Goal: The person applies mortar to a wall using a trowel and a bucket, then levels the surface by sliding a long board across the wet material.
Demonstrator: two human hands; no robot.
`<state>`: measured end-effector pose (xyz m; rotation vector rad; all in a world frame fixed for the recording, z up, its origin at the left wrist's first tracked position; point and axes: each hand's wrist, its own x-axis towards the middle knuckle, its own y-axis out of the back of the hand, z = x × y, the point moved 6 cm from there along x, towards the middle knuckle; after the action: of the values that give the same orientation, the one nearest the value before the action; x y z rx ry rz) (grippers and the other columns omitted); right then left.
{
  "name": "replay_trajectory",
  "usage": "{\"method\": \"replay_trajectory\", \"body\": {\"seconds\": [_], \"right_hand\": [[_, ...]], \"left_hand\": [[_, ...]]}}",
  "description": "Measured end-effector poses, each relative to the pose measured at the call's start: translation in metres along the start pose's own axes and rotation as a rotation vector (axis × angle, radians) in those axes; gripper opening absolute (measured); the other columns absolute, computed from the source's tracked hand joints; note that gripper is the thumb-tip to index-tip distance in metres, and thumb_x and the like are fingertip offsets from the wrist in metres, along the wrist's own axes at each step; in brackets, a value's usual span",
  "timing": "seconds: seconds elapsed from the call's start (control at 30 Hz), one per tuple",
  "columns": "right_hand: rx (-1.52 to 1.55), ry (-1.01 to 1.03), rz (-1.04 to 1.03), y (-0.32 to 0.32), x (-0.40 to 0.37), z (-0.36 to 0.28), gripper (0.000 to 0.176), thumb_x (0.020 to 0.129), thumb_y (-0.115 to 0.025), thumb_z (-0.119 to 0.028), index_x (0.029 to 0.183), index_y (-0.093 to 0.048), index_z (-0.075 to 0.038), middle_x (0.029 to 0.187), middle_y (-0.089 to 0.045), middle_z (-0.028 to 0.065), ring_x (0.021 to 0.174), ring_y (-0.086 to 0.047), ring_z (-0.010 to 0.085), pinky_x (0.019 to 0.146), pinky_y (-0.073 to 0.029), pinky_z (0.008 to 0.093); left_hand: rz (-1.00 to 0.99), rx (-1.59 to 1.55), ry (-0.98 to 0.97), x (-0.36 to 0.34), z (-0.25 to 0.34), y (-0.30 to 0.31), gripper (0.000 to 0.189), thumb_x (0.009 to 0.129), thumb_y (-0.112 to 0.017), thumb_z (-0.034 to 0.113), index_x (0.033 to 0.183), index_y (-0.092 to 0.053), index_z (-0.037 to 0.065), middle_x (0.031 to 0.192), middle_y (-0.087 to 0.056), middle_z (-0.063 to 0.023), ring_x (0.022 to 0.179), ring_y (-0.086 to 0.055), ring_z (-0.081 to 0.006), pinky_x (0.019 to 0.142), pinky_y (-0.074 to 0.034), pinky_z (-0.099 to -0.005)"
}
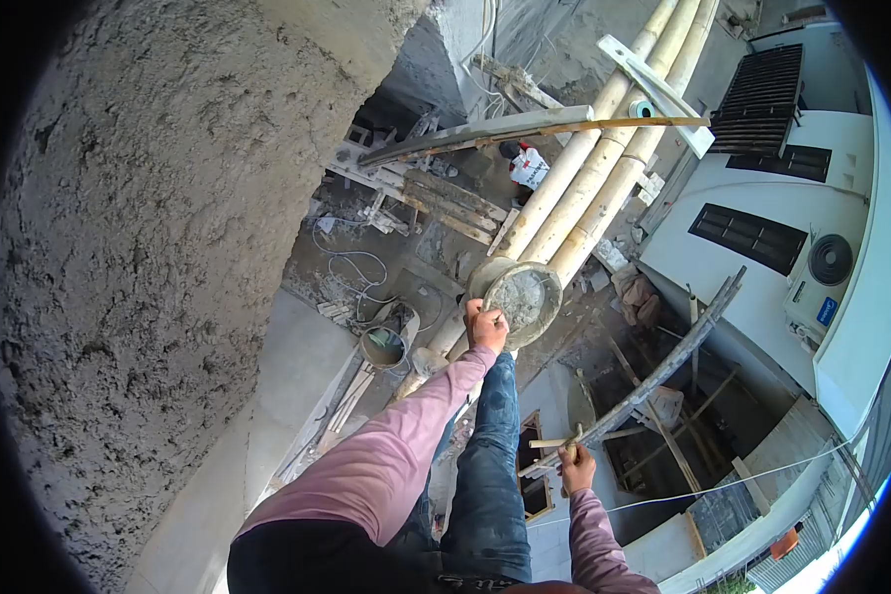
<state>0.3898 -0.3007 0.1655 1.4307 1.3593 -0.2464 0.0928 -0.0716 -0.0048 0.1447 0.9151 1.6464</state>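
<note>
My left hand [487,325] is closed on the rim of a round bucket [554,317] that holds grey wet mortar [518,300]. The bucket is over bamboo poles [589,178] that run away from me, close above my legs. Lower right, my right hand [576,469] is closed round the handle of what looks like a trowel [581,401], its narrow blade pointing away from me. A long rough pole [663,368] passes just beyond that hand. To my left rises a wall [158,238] coated in rough, pitted grey plaster.
Far below is a cluttered ground with planks [450,198], a hose [351,259] and another bucket [381,346]. A person [528,168] in a white shirt is down there. A curved board [525,127] crosses the bamboo. At right stands a white building [762,198] with an air-conditioner unit [817,292].
</note>
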Motion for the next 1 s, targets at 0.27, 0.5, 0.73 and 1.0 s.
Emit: {"method": "replay_trajectory", "body": {"seconds": [0.27,0.5,0.73,1.0], "right_hand": [[-0.094,0.129,0.013,0.051,-0.015,-0.052,0.032,0.084,-0.075,-0.022,0.1,-0.064,0.005,0.066,-0.062,0.0069,0.05,-0.06,0.0132,0.048,-0.049,0.0304],[-0.231,0.282,-0.145,0.093,-0.039,-0.194,0.047,0.079,-0.073,-0.042,0.1,-0.069,0.0,0.089,-0.069,0.0246,0.092,-0.067,0.0412,0.082,-0.053,0.0447],[-0.716,0.645,-0.238,0.138,-0.12,-0.397,0.047,0.078,-0.062,-0.047,0.103,-0.072,-0.01,0.102,-0.07,0.0213,0.096,-0.068,0.0388,0.088,-0.053,0.0479],[-1.179,1.374,-0.231,0.072,-0.126,-0.492,0.026,0.089,-0.051,-0.029,0.093,-0.07,-0.012,0.093,-0.066,0.0126,0.08,-0.068,0.0317,0.07,-0.057,0.0437]], "left_hand": [[0.091,-0.083,0.128,-0.049,0.052,0.151,0.012,0.059,-0.068,0.003,0.058,-0.063,0.014,0.108,-0.051,-0.0151,0.106,-0.048,-0.0329,0.087,-0.039,-0.0393],[0.034,-0.211,0.333,-0.093,0.111,0.304,0.027,0.064,-0.08,0.033,0.074,-0.066,0.011,0.12,-0.042,-0.0174,0.113,-0.043,-0.0331,0.098,-0.037,-0.0398],[0.268,-0.601,0.498,-0.163,0.215,0.472,0.041,0.074,-0.08,0.038,0.066,-0.064,0.002,0.079,-0.063,-0.0088,0.075,-0.055,-0.0204,0.074,-0.045,-0.039],[0.395,-0.645,0.325,-0.225,0.267,0.572,0.04,0.082,-0.072,0.034,0.057,-0.058,0.005,0.062,-0.055,-0.0018,0.063,-0.047,-0.015,0.063,-0.037,-0.0343]]}}
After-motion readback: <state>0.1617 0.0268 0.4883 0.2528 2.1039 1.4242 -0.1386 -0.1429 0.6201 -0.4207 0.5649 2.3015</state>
